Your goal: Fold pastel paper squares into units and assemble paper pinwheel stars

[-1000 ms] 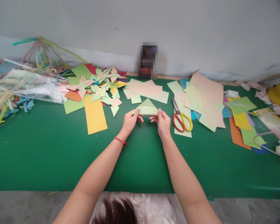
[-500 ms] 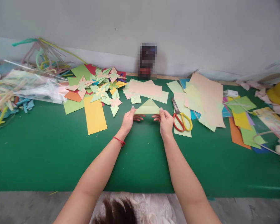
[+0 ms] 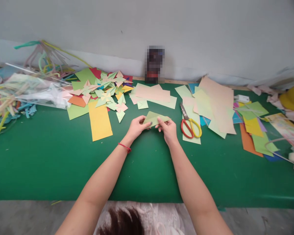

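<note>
A folded piece of light green paper (image 3: 153, 118) is held up between my two hands above the green table. My left hand (image 3: 138, 126) pinches its left corner, thumb on the near face. At the other side my right hand (image 3: 168, 129) grips the paper, with the thumb pressed on its face and the fingers behind. Scissors (image 3: 189, 125) with one red and one yellow handle lie just right of my right hand, on a pale green sheet (image 3: 191, 141). A small folded green square (image 3: 142, 104) rests beyond my left hand.
Folded paper pieces (image 3: 110, 91) are heaped back left, beside a yellow sheet (image 3: 100, 122). Pink and green sheets (image 3: 218, 101) lie right of centre, with coloured paper (image 3: 256, 127) farther right. A plastic bag (image 3: 44, 94) and foam-like strips (image 3: 0, 111) fill the left. A pixelated dark object (image 3: 155, 65) leans on the wall.
The green paper has gone from a level triangle with a folded lower band to a tilted, narrower shape. Both hands have moved closer together, with thumbs now on the paper.
</note>
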A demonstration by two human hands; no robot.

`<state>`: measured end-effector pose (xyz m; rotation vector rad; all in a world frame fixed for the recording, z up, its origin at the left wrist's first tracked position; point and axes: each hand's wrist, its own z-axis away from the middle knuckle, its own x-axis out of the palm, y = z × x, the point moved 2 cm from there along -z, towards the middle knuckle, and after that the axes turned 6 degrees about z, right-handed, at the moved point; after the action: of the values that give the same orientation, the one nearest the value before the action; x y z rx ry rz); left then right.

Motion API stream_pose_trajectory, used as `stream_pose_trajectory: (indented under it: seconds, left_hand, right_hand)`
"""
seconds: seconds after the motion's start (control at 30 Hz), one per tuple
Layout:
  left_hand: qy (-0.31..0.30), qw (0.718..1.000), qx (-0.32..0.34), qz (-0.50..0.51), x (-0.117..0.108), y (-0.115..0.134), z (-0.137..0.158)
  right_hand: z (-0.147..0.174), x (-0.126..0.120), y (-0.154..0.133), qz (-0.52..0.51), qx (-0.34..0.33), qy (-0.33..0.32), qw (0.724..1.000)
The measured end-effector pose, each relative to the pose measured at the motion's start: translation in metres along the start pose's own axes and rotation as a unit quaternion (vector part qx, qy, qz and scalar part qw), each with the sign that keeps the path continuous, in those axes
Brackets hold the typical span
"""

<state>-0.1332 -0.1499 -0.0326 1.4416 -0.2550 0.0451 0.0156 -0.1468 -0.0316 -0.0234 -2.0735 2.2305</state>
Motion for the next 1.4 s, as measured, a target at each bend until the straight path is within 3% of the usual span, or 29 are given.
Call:
stream_pose_trajectory:
  seconds: [0.2, 0.5, 0.8, 0.97, 1.1, 1.23, 1.4]
  left_hand:
    - [0.064, 0.993, 0.025, -0.096, -0.005, 0.010, 0.002]
    - [0.063, 0.996, 0.031, -0.053, -0.010, 0.010, 0.000]
    - [0.098, 0.993, 0.029, -0.055, -0.009, 0.012, 0.003]
    - [0.123, 0.990, 0.045, -0.060, -0.015, 0.014, 0.005]
    - [0.141, 0.981, 0.070, -0.113, -0.019, 0.034, 0.005]
    - [0.092, 0.975, 0.108, -0.172, -0.017, 0.067, -0.003]
    - [0.074, 0.974, 0.134, -0.168, -0.014, 0.100, -0.014]
  right_hand:
    - [0.002, 0.000, -0.004, 0.055, 0.015, -0.034, 0.998]
    - [0.000, -0.003, -0.003, 0.058, 0.030, -0.054, 0.996]
    - [-0.001, -0.002, 0.001, 0.028, 0.007, -0.001, 1.000]
    - [0.002, -0.010, -0.009, 0.098, -0.058, 0.037, 0.993]
    - [0.005, -0.016, -0.040, 0.221, -0.161, 0.124, 0.954]
    - [-0.002, -0.004, -0.080, 0.299, -0.256, 0.110, 0.913]
    - [-0.016, 0.022, -0.112, 0.312, -0.297, 0.043, 0.901]
